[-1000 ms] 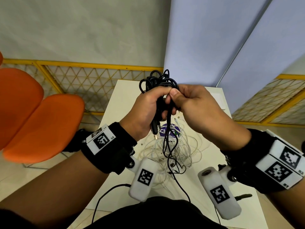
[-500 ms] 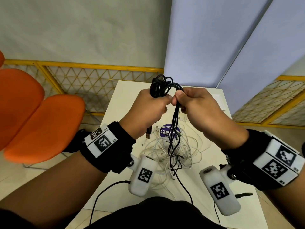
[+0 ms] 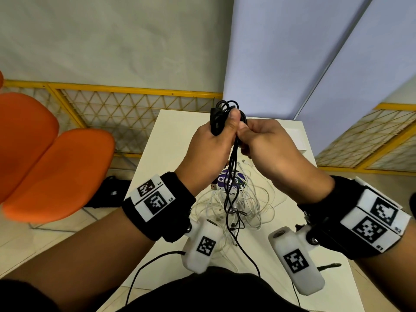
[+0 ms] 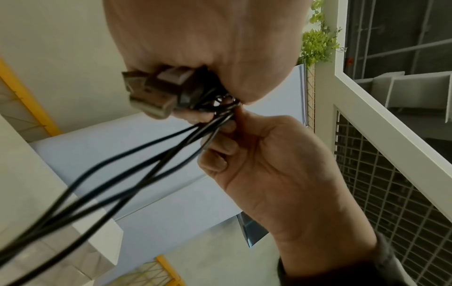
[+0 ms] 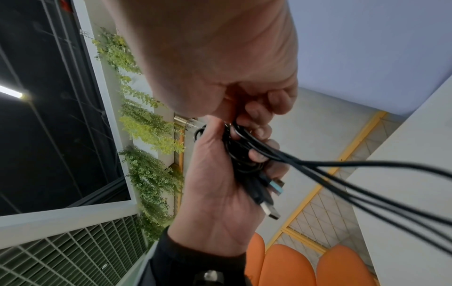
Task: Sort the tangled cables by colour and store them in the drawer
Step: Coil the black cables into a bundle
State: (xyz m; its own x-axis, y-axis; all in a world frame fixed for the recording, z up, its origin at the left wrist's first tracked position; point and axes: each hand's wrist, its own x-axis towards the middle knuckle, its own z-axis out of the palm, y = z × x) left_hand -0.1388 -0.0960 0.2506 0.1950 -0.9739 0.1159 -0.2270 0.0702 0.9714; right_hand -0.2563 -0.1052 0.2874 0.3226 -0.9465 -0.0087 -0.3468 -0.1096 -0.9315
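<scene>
A bundle of black cables (image 3: 221, 119) is raised above the white table (image 3: 171, 140). My left hand (image 3: 210, 152) grips the gathered loops, with USB plugs (image 4: 156, 94) sticking out below the fist. My right hand (image 3: 263, 145) pinches the hanging black strands (image 5: 342, 174) right beside the left thumb. Those strands drop down into a tangle of white cables (image 3: 245, 206) lying on the table. The left hand (image 5: 220, 183) also shows in the right wrist view, holding the coil and plugs (image 5: 269, 195). No drawer is in view.
An orange chair (image 3: 56, 167) stands left of the table. A yellow mesh fence (image 3: 126, 109) runs behind it and at the right. A blue round sticker (image 3: 228, 180) lies under the white cables. A black cable (image 3: 245, 255) trails toward my body.
Both hands have drawn closer together and a little higher. The loose black loops above the left fist have tightened into a compact bundle, and the strands below hang straighter.
</scene>
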